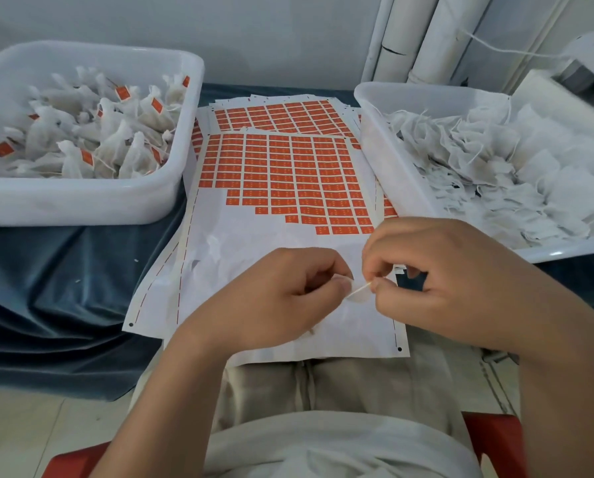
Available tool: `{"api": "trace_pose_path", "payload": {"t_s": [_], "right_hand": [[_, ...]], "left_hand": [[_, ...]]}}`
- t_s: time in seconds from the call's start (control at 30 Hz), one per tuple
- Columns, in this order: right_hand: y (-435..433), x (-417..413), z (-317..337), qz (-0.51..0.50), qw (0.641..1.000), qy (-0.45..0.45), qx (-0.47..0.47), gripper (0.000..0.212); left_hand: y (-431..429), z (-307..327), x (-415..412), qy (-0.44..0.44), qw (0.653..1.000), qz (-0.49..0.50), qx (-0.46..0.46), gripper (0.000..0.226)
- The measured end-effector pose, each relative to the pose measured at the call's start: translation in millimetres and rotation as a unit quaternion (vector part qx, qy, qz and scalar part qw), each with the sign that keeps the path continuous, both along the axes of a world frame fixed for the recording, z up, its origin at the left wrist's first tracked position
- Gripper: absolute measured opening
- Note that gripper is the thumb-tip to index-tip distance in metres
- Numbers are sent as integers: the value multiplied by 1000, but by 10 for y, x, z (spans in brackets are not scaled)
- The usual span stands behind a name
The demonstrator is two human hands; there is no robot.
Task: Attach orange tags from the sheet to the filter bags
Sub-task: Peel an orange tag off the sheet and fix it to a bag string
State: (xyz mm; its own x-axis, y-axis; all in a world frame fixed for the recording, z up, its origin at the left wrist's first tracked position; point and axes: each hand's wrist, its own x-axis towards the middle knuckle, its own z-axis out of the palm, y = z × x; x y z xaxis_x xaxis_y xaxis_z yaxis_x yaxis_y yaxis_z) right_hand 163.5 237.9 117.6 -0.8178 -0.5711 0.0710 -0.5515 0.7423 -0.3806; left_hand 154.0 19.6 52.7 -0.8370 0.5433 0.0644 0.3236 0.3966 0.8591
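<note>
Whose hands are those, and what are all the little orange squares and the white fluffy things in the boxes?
The camera sits on a person's head and looks down, so you see their own two hands. The left hand and the right hand pinch a small pale piece between their fingertips; it is too small to name. Under them lies a white sheet with rows of orange tags; its near part is bare. The white tub on the left holds filter bags with orange tags on. The tub on the right holds plain white bags without tags. The tubs sit on a blue cloth.
</note>
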Motion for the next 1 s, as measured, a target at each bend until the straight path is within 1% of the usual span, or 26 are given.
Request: {"api": "trace_pose_path", "payload": {"t_s": [0.17,0.27,0.47,0.57,0.63,0.7,0.8,0.9,1.0], "right_hand": [[2,-64,-72,-3,1000,2,13,15],[12,-92,-94,-3,1000,1,20,18],[-5,-124,-148,19,999,-8,25,15],[-12,-173,-185,29,999,-14,18,16],[0,-207,-199,26,1000,-15,2,15],[16,-234,-209,18,999,-19,-27,14],[23,-260,-234,6,998,-8,-56,13],[10,-259,-241,5,996,40,-75,12],[-4,-248,-236,10,991,98,-85,12]], "left_hand": [[-28,4,-5,32,999,-12,-8,22],[-51,11,-9,28,999,-18,-12,21],[-74,13,5,27,997,-50,-43,27],[-59,30,13,34,999,-34,-25,33],[-41,31,7,37,999,0,0,42],[-24,19,-13,17,998,46,35,47],[-7,8,-42,-49,989,102,97,54],[-17,16,-59,-120,973,148,133,56],[-30,8,-93,-186,956,160,163,51]]}}
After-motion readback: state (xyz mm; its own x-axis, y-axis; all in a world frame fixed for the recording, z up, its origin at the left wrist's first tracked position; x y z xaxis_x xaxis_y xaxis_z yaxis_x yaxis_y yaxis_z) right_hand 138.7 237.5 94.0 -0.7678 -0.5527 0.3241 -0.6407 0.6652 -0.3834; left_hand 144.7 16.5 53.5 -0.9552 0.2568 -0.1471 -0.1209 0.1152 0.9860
